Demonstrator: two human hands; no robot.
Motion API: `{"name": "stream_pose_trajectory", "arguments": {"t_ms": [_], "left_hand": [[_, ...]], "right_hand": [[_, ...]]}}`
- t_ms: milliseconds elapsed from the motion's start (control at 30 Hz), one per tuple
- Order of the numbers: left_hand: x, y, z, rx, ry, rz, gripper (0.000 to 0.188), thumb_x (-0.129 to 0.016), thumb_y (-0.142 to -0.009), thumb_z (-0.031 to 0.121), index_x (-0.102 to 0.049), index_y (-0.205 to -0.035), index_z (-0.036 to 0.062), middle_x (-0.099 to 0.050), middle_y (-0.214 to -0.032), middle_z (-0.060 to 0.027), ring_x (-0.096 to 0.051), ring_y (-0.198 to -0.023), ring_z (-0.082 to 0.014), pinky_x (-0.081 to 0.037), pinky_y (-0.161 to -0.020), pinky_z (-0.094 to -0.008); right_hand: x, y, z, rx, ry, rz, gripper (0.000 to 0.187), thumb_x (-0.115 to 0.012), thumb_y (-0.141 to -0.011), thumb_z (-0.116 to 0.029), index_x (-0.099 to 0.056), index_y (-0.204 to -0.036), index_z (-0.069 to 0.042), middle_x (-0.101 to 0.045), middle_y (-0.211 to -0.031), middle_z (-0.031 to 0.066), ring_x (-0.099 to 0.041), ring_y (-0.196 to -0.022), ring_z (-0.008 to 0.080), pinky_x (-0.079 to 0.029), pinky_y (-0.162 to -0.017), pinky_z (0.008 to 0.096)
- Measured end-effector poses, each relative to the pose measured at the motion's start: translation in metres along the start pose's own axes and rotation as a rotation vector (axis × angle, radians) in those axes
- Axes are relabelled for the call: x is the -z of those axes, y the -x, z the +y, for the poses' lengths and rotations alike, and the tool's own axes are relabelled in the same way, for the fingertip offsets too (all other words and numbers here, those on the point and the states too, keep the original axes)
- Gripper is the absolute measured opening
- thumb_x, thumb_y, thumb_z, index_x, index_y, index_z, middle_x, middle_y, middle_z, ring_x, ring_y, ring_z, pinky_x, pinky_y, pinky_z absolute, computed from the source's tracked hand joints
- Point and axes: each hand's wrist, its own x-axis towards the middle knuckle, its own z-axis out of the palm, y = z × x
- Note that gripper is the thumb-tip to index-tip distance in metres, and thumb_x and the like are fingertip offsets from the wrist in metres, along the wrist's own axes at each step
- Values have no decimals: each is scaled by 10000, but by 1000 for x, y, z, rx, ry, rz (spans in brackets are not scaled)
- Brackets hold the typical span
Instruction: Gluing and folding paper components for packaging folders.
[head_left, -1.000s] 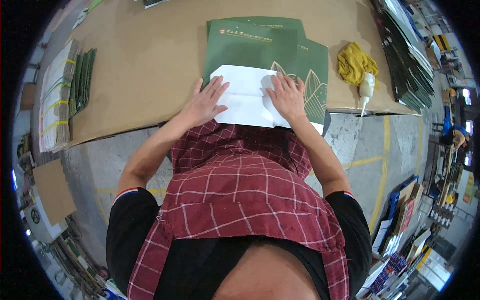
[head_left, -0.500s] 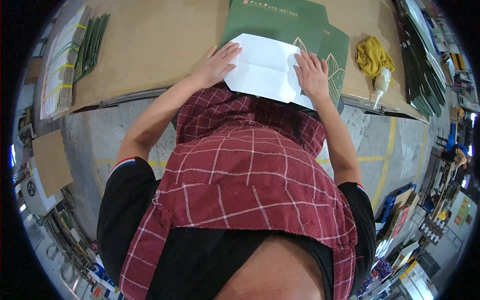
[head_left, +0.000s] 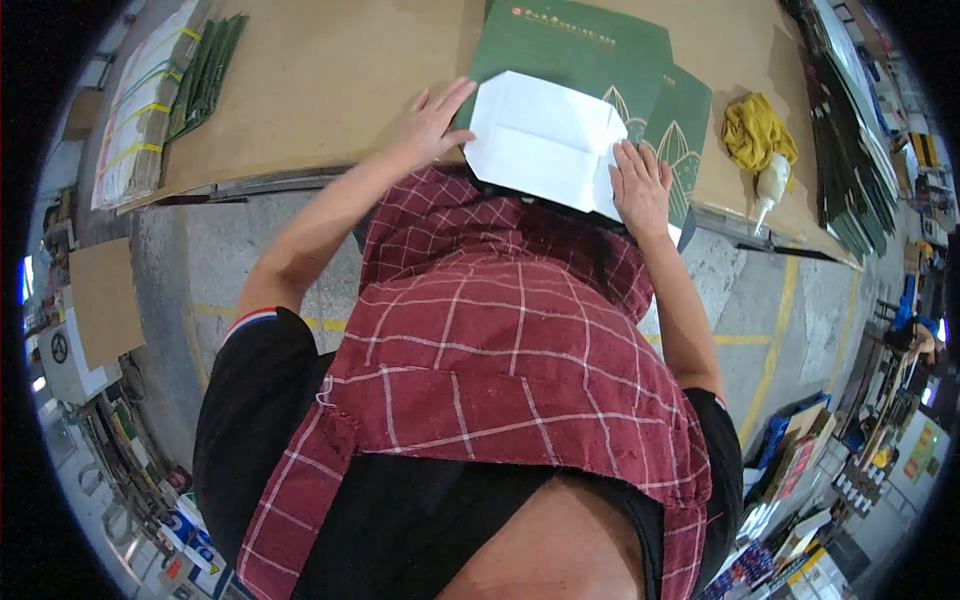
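Touching the white panel (head_left: 540,140) with the left hand (head_left: 430,128) at nine o'clock and right hand (head_left: 642,193) at four o'clock. Holding each grip flat, fingers unclosed.

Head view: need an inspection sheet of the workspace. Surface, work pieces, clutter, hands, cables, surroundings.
Surface: brown tabletop, flat.
Work pieces: white panel with a crease across it, over overlapping green sheets.
Clutter: yellow cloth with a white nozzle bottle against it, right; strapped stack and green pieces, left; sheet pile, far right.
Hands: left hand open at the panel's left edge; right hand open at its right edge.
Cables: nothing seen on the tabletop.
Surroundings: grey floor with yellow lines; brown board at left.
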Motion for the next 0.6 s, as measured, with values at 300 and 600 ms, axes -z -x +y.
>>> {"name": "stream_pose_trajectory", "arguments": {"t_ms": [300,600], "left_hand": [[-21,6,15,347,535,368,734,-715,-659,201,-355,-1270,11,-452,-1186,-220,-442,-1108,-316,-363,-923,-395],[24,-2,46,291,1462,357,401,-567,-817,82,-470,-1202,29,-533,-1038,-57,-539,-857,-118,-456,-761,-232]], "right_hand": [[13,-87,-96,-123,-594,-47,255,-602,-765,-229,-577,-914,-24,-610,-847,132,-581,-736,313,-474,-685,367],[31,-115,-123,-664,-2006,-326,166,-505,-876,-143,-531,-971,-9,-610,-875,57,-589,-729,129,-493,-642,262]]}}
